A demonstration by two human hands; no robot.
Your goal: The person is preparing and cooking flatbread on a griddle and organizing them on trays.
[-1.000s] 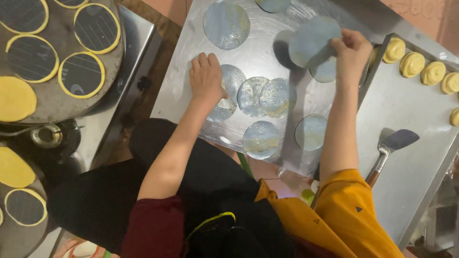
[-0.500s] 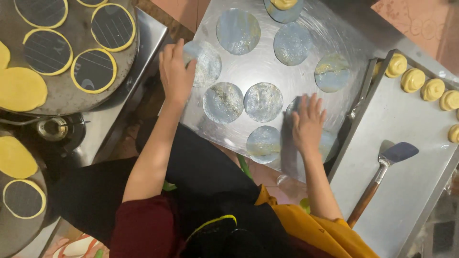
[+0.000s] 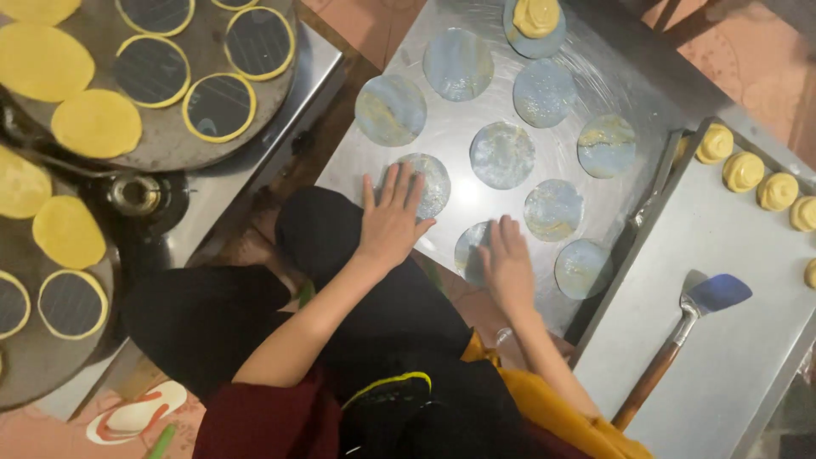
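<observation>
1. Left hand (image 3: 393,219): flat and spread wide, palm down, fingers resting on a thin blue-grey disc (image 3: 427,183) at the near left of the steel sheet (image 3: 595,81); it grips nothing.
2. Right hand (image 3: 507,263): also flat and open, fingers together, pressed on a second disc (image 3: 470,248) at the near edge of the sheet, just right of the left hand.
3. Spatula (image 3: 684,336): wooden handle and blue blade, lying on the metal tray (image 3: 722,374) to the right, well apart from both hands.
4. Remaining discs: seven more lie flat and apart on the sheet, among them one in the middle (image 3: 502,155) and one at the near right (image 3: 582,269).
5. Dough lump (image 3: 535,15): a yellow mound sitting on the farthest disc.
6. Dough pieces (image 3: 744,171): a row of yellow swirled mounds along the far edge of the right tray.
7. Round griddle (image 3: 161,144), far left: carries dark rounds ringed in yellow (image 3: 219,106) and plain yellow flat cakes (image 3: 96,123).
8. Second griddle (image 3: 51,357), near left: holds further ringed rounds and yellow cakes.
</observation>
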